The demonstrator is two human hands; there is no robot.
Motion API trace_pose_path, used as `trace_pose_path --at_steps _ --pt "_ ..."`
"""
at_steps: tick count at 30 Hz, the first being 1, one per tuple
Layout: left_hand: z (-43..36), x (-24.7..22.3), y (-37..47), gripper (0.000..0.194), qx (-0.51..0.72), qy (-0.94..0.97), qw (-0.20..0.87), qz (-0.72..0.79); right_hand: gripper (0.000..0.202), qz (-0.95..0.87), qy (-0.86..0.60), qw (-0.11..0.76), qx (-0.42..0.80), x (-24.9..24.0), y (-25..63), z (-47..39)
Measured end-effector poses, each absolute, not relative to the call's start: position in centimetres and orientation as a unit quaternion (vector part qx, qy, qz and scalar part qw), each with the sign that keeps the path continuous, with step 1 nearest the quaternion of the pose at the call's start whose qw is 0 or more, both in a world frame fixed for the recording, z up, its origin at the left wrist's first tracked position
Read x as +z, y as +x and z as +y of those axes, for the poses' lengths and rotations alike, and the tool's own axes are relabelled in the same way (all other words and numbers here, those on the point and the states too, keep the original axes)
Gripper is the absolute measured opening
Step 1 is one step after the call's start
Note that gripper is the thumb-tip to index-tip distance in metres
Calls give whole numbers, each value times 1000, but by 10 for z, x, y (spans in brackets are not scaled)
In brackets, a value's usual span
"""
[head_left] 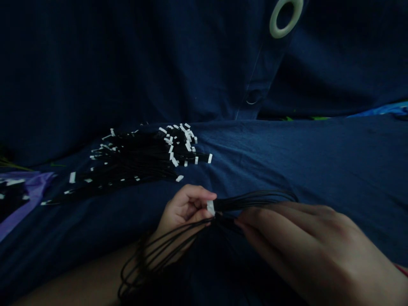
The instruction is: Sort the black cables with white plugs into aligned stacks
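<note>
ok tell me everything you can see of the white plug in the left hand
The white plug is a small block, plastic by its look, its long side running up the picture, slightly tilted. The left hand grips it. Black wires leave its right side; the right hand sits apart, beyond a gap. Finer detail is too dim to tell.

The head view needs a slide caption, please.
Left hand pinches a white piece, right hand grips black wires; a wire pile lies beyond.

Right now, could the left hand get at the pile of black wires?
Probably yes: only blue cloth shows between the left hand and the pile just beyond, though the hand's grip on the white connector may need to ease first.
</note>
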State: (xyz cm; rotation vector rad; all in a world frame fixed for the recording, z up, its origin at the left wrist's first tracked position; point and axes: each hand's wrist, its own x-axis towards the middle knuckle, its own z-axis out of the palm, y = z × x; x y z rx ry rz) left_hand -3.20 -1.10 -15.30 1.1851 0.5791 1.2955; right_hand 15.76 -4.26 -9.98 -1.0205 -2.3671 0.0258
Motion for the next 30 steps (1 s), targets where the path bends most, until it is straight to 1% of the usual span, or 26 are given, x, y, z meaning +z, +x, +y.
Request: trace_pose_path --at_steps 4,8,11,15,18,21,25,30 --pt "-12 -154 -32 16 562 526 590 243 20 -884 -376 279 7 -97 157 -43" --pt "-12 -155 -32 18 559 528 592 241 33 -887 -374 272 2 -92 154 -42" --pt "-9 -158 -34 17 562 539 581 235 44 -897 -354 262 -24 -88 152 -43" --pt "-2 -163 -39 18 542 576 574 212 51 -897 -349 265 -61 -85 151 -43" --pt "0 -163 -42 19 539 581 573 210 52 -897 -346 264 -72 -86 151 -43" --pt "0 -161 -42 19 530 590 571 210 53 -889 -348 281 -98 -89 151 -44" --pt "-2 -159 -40 22 518 587 588 202 49 -885 -340 286 -138 -89 151 -45" --pt "-5 -158 -39 19 495 533 635 262 42 -903 -326 262 -103 -92 148 -42"
